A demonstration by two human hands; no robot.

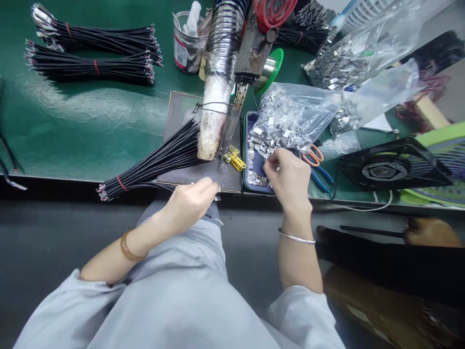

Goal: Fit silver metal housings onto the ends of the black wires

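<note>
Bench: green, running beyond both hands' fingers. Wire bundle: long, black, slender strands, red-banded, tips pale and reddish; lying beyond and left of the left fingers. Tray: blue inside, beneath the right fingers. Left hand: fingers pressed together, pinching a black wire, mostly hidden. Right hand: thumb and forefinger curled toward each other; cannot tell whether they pinch anything. Metal pieces: small, silvery, shiny, boxy; strewn around the right fingertips.
</note>
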